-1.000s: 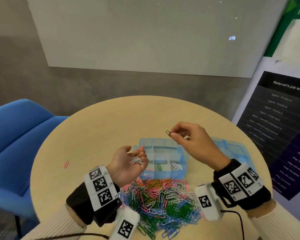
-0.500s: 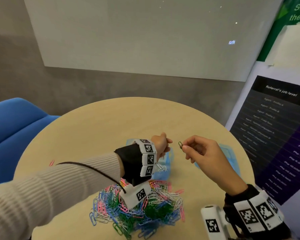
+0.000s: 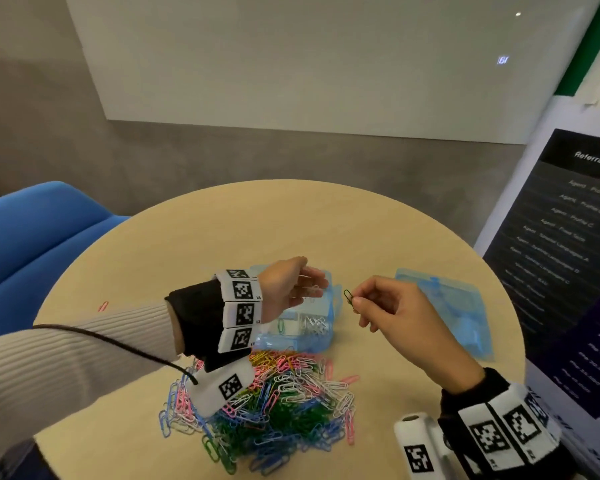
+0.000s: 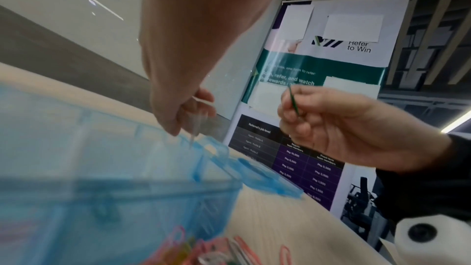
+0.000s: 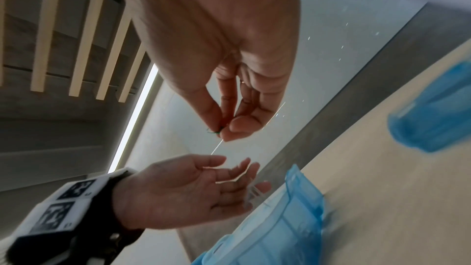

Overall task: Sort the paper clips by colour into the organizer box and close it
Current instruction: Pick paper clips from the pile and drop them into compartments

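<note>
A thin green wire paper clip (image 3: pixel 348 296) is pinched by the right hand (image 3: pixel 395 317) beside the translucent blue plastic organizer box (image 3: pixel 321 336). White clips (image 5: pixel 251 191) are being tipped into it from the loosely open left hand (image 3: pixel 288 289), on a round pale wood table (image 3: pixel 291 223).

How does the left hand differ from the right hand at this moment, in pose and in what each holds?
The left hand is tipped over the organizer box with fingers spread, white clips slipping from them; the right hand hangs beside the box, over the table. The left hand's fingers are loose; the right hand pinches one green clip. Both wear marker wristbands.
</note>
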The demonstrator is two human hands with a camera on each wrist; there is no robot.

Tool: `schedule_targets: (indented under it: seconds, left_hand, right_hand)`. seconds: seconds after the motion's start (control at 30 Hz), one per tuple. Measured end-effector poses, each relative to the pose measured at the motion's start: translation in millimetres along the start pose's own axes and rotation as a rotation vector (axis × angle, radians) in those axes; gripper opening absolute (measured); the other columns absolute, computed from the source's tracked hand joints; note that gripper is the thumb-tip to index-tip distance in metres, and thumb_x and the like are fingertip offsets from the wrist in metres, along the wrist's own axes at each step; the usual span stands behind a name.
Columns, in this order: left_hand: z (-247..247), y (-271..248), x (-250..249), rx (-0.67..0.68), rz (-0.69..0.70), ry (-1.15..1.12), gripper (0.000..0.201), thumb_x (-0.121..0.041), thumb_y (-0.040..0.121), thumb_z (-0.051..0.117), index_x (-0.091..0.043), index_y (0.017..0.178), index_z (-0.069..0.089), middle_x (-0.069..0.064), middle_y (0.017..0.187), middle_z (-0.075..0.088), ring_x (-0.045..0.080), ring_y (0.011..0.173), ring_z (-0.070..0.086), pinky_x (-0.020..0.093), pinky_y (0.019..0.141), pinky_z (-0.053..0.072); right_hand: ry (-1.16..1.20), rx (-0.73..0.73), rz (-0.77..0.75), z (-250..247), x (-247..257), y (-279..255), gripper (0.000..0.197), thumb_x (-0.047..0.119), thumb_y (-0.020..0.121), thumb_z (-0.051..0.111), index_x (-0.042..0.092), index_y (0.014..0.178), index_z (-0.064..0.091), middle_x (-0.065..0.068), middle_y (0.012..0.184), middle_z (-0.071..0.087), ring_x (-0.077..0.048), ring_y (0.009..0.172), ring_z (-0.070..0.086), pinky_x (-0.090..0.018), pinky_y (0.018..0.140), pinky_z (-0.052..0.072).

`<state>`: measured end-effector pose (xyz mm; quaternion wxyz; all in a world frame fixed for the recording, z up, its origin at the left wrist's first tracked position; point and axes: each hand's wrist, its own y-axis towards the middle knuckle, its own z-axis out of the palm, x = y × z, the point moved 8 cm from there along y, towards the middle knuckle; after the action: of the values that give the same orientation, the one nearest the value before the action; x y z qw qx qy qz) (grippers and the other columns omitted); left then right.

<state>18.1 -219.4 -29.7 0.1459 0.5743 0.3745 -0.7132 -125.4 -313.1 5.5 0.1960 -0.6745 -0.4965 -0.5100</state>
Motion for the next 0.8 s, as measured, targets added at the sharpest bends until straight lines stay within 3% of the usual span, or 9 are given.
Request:
schedule_targets:
  seconds: [0.13,0.17,0.27,0.4,0.53,0.63,0.73,0.8]
  left_hand:
    - [-15.3,-9.3,-11.7,0.087,-0.058,0.069,0.036,-0.027,0.104,0.028,-0.01,0.103,0.06,0.01,0.117,0.068,0.023,0.108,0.062,0.035,0.101,0.038]
    - [-19.9,-12.9,-13.5,0.107,-0.078,0.094,0.034,-0.027,0.104,0.03,-0.01,0.107,0.059,0.009,0.12,0.068,0.023,0.112,0.062,0.035,0.105,0.038]
    - [-42.4,-25.1,-22.5,0.106,-0.087,0.217,0.033,-0.024,0.102,0.036,-0.01,0.114,0.062,0.003,0.115,0.071,0.021,0.109,0.066,0.033,0.091,0.048]
    - [-107.1,-37.3,-33.8,-0.067,-0.104,0.463,0.032,-0.024,0.101,0.038,-0.01,0.11,0.066,0.003,0.105,0.074,0.022,0.095,0.071,0.03,0.077,0.05]
    - [-176.9,-36.0,-32.1,-0.243,-0.165,0.774,0.027,-0.029,0.101,0.043,-0.013,0.108,0.064,0.003,0.104,0.071,0.02,0.088,0.069,0.029,0.075,0.048]
    - [-222.7,-32.3,-23.7,-0.29,-0.236,0.985,0.025,-0.035,0.098,0.051,-0.015,0.11,0.058,0.002,0.106,0.065,0.02,0.09,0.066,0.03,0.072,0.048]
    - [-257.0,-34.9,-18.9,-0.346,-0.29,1.164,0.033,-0.036,0.094,0.059,-0.013,0.117,0.054,0.004,0.105,0.061,0.024,0.095,0.063,0.033,0.081,0.048]
    - [-273.0,-38.3,-18.9,-0.373,-0.3,1.299,0.04,-0.036,0.091,0.063,-0.01,0.119,0.052,0.006,0.105,0.059,0.024,0.096,0.061,0.03,0.079,0.045]
  right_hand:
    - [-0.019,0.038,-0.001,11.6,-5.7,19.7,0.014,0.013,0.092,0.063,0.018,0.079,0.066,-0.004,0.068,0.066,-0.017,0.064,0.063,-0.033,0.066,0.051]
    - [-0.028,0.043,0.004,14.3,-7.5,24.5,0.014,0.013,0.091,0.064,0.018,0.079,0.066,-0.003,0.067,0.066,-0.015,0.064,0.063,-0.032,0.066,0.051]
    - [-0.046,0.062,0.023,24.2,-10.5,35.3,0.011,0.012,0.089,0.066,0.018,0.079,0.067,0.001,0.066,0.066,-0.012,0.062,0.065,-0.028,0.065,0.051]
    - [-0.086,0.141,0.053,47.7,-6.5,37.9,0.005,0.014,0.088,0.068,0.016,0.085,0.07,-0.002,0.072,0.072,-0.012,0.066,0.068,-0.027,0.07,0.056]
    - [-0.137,0.215,0.093,65.3,-5.5,34.7,0.01,0.021,0.09,0.069,0.013,0.095,0.072,-0.003,0.08,0.075,-0.01,0.072,0.072,-0.031,0.08,0.059]
    - [-0.164,0.249,0.124,68.1,-2.1,29.6,0.014,0.023,0.09,0.068,0.012,0.097,0.072,-0.002,0.084,0.075,-0.01,0.074,0.073,-0.033,0.082,0.059]
    - [-0.2,0.287,0.142,68.7,4.8,23.0,0.012,0.025,0.091,0.067,0.015,0.096,0.072,0.0,0.086,0.075,-0.009,0.075,0.072,-0.034,0.082,0.058]
    - [-0.228,0.304,0.158,68.6,8.4,19.4,0.011,0.027,0.092,0.066,0.018,0.095,0.072,0.001,0.087,0.074,-0.009,0.077,0.072,-0.035,0.082,0.058]
